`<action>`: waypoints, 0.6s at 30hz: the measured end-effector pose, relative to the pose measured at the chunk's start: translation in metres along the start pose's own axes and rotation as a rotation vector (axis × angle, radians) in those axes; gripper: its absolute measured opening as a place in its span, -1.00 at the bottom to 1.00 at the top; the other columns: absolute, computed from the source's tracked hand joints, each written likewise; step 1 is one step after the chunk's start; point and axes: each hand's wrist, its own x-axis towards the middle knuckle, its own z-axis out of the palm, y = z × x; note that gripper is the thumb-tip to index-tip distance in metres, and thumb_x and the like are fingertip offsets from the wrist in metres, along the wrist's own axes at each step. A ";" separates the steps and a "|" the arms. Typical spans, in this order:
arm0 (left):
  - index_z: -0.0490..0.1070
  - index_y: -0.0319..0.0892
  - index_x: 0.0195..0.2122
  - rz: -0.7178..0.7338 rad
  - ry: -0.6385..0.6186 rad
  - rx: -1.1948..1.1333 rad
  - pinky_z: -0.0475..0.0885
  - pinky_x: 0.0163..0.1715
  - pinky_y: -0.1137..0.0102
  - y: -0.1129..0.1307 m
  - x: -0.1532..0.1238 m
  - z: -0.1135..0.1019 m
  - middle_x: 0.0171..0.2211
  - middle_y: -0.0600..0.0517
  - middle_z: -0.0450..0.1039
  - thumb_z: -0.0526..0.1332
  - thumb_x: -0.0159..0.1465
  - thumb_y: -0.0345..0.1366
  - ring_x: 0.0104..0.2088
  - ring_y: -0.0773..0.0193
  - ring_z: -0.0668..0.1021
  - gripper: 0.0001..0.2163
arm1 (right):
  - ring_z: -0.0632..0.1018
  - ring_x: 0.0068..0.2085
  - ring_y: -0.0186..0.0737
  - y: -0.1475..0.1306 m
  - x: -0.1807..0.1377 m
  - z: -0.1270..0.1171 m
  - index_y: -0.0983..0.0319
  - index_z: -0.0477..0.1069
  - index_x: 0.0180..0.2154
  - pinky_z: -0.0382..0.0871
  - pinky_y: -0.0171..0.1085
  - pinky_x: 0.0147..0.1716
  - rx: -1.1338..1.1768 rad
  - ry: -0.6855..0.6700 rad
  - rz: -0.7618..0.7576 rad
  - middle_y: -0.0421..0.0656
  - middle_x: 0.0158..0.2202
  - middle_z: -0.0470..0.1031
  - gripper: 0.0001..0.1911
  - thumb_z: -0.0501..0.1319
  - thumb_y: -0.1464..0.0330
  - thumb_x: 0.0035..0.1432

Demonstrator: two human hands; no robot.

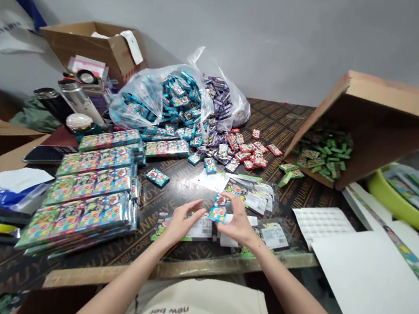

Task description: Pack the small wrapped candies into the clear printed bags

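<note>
Your cream top (206, 308), printed with "Every day" upside down, is nearest, just in front of the taped edge of the desk (167, 198). Above that edge, your right hand (238, 221) pinches a small blue packet (219, 208) between thumb and fingers, its colourful face turned up. Your left hand (182, 221) is just beside the packet, on its left, with the fingers loosely spread and nothing between them.

Beneath and around your hands lie flat printed sleeves (275, 235), some overlapping. To your left, stacks of wrapped multipacks (87, 212) rise in rows, and one blue block (157, 177) lies alone beside them. Farther back, a clear bag (139, 99) spills blue packets (181, 95) towards you, next to purple packets (218, 98) in clear plastic. Loose red packets (247, 155) are scattered to the right of these.

On your right, a tilted cardboard box (392, 118) opens towards you with green packets (328, 154) inside and a few at its mouth. White sheets (372, 278) lie nearer you, and a lime-green basin (387, 202) stands beyond them.
</note>
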 end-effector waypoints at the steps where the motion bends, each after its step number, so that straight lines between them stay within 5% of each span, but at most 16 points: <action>1: 0.38 -0.15 -0.04 0.100 -0.065 0.198 0.16 0.03 0.15 -0.005 -0.003 -0.002 -0.06 -0.11 0.40 0.31 -0.07 -0.08 -0.03 0.05 0.39 -0.46 | 0.28 0.04 0.00 0.008 -0.005 0.000 0.20 0.14 0.03 0.07 -0.11 0.00 -0.033 0.005 0.031 -0.06 0.00 0.28 -0.31 0.19 0.40 -0.25; 4: 0.15 -0.09 0.14 0.295 -0.252 0.727 -0.12 0.13 0.01 -0.022 -0.008 -0.008 0.08 -0.13 0.25 0.39 -0.24 -0.13 0.08 -0.02 0.26 -0.15 | 0.28 0.05 0.03 0.026 -0.019 -0.001 0.21 0.15 0.04 0.04 -0.11 -0.01 -0.107 -0.076 0.045 -0.05 0.01 0.29 -0.31 0.18 0.39 -0.24; 7: -0.04 -0.14 0.21 0.338 -0.248 0.939 -0.11 0.13 0.03 -0.029 -0.008 -0.010 0.02 -0.13 0.28 0.36 -0.18 -0.18 0.03 0.03 0.30 -0.09 | 0.27 0.05 0.03 0.027 -0.026 -0.003 0.19 0.11 0.09 0.01 -0.09 -0.01 -0.121 -0.185 0.014 -0.04 0.05 0.27 -0.27 0.22 0.35 -0.20; 14: -0.23 -0.13 0.24 0.401 -0.225 0.905 -0.09 0.14 0.09 -0.012 -0.008 -0.014 0.05 -0.11 0.23 0.31 -0.12 -0.18 0.05 0.06 0.28 -0.05 | 0.22 0.11 -0.01 0.016 -0.016 -0.009 0.16 -0.08 0.19 -0.02 -0.12 0.05 0.019 -0.380 -0.118 -0.05 0.15 0.15 -0.06 0.32 0.21 -0.19; 18: -0.19 -0.15 0.23 0.383 -0.131 0.862 0.01 0.09 0.10 -0.010 -0.008 -0.019 0.03 -0.13 0.24 0.32 -0.12 -0.19 0.02 0.03 0.29 -0.06 | 0.14 0.16 0.08 0.012 -0.015 -0.002 0.19 -0.19 0.22 -0.08 -0.03 0.08 -0.007 -0.151 -0.039 0.03 0.17 0.10 0.07 0.32 0.05 -0.22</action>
